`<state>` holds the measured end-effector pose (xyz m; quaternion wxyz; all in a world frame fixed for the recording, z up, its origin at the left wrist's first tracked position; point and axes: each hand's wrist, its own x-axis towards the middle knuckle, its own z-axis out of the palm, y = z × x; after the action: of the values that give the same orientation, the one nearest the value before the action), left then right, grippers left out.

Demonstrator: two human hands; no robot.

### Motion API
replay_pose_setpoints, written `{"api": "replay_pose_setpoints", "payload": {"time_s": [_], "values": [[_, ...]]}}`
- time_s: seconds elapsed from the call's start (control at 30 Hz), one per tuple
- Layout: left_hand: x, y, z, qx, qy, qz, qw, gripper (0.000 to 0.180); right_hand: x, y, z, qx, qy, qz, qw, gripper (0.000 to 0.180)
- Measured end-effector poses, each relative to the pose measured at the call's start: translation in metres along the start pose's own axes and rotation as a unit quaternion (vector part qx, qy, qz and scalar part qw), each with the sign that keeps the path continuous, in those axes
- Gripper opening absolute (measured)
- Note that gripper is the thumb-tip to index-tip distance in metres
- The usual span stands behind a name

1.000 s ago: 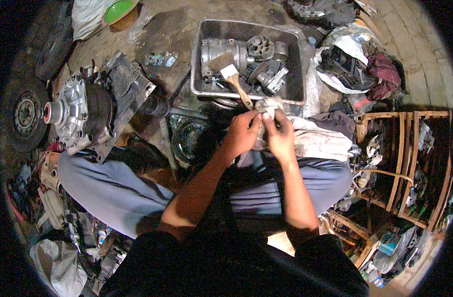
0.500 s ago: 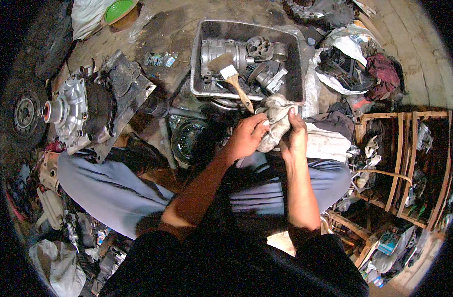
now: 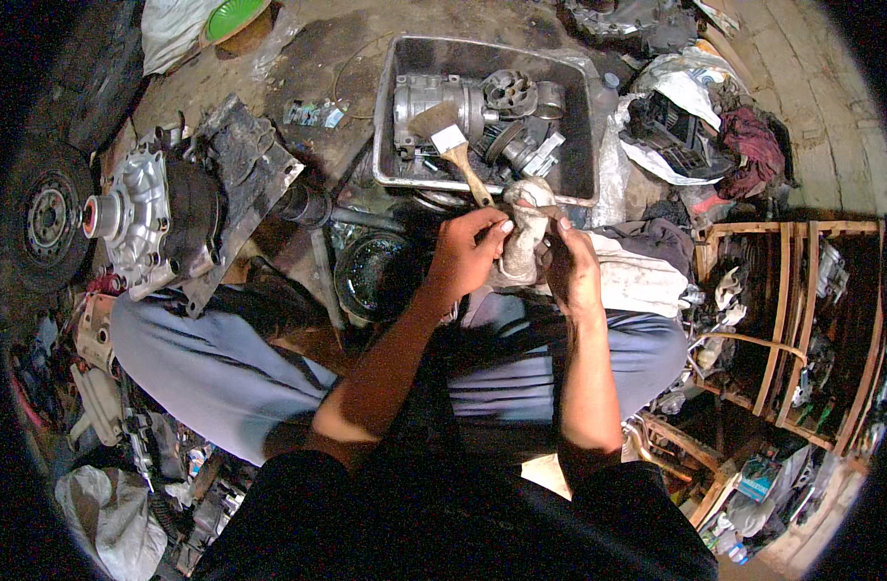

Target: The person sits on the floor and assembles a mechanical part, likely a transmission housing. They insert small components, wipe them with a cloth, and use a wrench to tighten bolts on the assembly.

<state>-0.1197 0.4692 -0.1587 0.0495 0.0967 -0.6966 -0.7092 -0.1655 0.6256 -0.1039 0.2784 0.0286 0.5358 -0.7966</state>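
Observation:
A stained whitish rag [image 3: 526, 246] hangs bunched up between my two hands, just in front of the grey tub [image 3: 390, 181]. My left hand [image 3: 468, 254] pinches its left edge between thumb and fingertips. On the other side my right hand [image 3: 572, 263] grips the rag with the thumb at its upper edge. Whether something is wrapped inside the cloth is hidden. A wide paintbrush [image 3: 453, 150] leans over the tub's near rim, its wooden handle end close to the rag. Inside the tub lie a cylindrical metal housing [image 3: 434, 100], a pulley-like part [image 3: 506, 145] and other metal parts.
A large silver gear housing [image 3: 143, 213] stands at the left near a wheel [image 3: 51, 218]. A dark round pan [image 3: 371, 274] sits before my legs. At the right are a white cloth [image 3: 642, 276], a wooden rack [image 3: 797, 320] and a sack of dark parts [image 3: 671, 136].
The rag has turned more upright and narrower between my hands. My left hand has shifted slightly left, and its fingers have moved to the rag's edge; my right fingers have changed their grip.

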Motion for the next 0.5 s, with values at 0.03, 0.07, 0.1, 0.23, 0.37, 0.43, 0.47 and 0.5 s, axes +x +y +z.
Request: {"api": "replay_pose_setpoints", "payload": {"time_s": [0.03,0.07,0.1,0.23,0.37,0.43,0.47,0.5], "values": [[0.0,0.002,-0.002,0.018,-0.007,0.007,1.0,0.011,0.0,0.0,0.0,-0.03,0.006,0.003,1.0,0.034],[0.0,0.005,-0.005,0.035,-0.013,0.013,0.999,0.012,0.001,0.001,0.0,-0.059,0.013,0.005,0.998,0.033],[0.001,0.008,-0.005,0.053,-0.02,0.02,0.998,0.013,0.003,0.003,-0.001,-0.165,0.008,-0.057,0.985,0.032],[-0.004,0.006,-0.004,0.1,-0.016,0.119,0.988,0.015,0.008,0.013,-0.007,-0.395,0.01,-0.167,0.903,0.021],[-0.007,0.006,-0.004,0.09,-0.042,0.125,0.987,0.02,0.006,0.01,-0.008,-0.382,0.029,-0.118,0.916,0.015],[-0.008,0.007,0.0,0.074,-0.041,0.132,0.988,0.02,0.005,0.01,-0.012,-0.259,0.027,-0.09,0.961,0.014],[-0.008,0.008,0.003,0.067,-0.039,0.137,0.988,0.02,0.004,0.012,-0.016,-0.144,0.018,-0.063,0.987,0.013],[-0.009,0.011,0.005,0.061,-0.038,0.142,0.987,0.019,0.004,0.015,-0.019,-0.026,0.01,-0.035,0.999,0.012]]}}
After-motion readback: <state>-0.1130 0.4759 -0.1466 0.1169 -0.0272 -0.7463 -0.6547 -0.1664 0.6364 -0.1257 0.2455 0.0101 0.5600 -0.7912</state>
